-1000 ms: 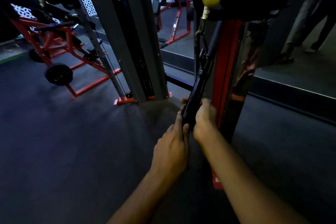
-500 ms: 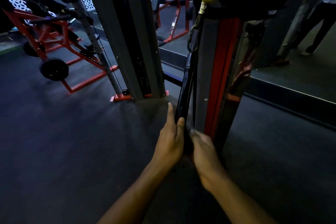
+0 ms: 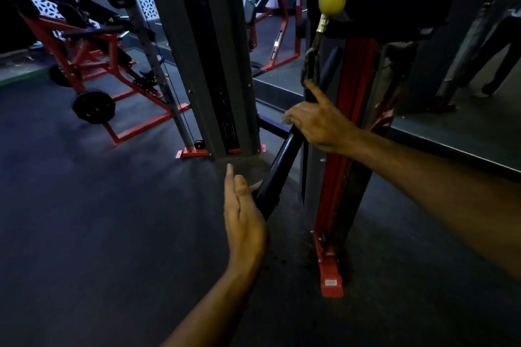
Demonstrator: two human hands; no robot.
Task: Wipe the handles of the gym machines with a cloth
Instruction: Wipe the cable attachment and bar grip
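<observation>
L hand (image 3: 244,217) flat, fingers straight, palm against lower end of black bar (image 3: 282,166). Bar hangs tilted off chain (image 3: 310,65) by red post (image 3: 349,149). R hand (image 3: 318,124) on bar's upper part, index pointing up; grip unclear.

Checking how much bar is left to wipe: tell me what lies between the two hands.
In the head view, only a bare stretch of the black bar runs between the left hand and the right hand; no cloth shows.
</observation>
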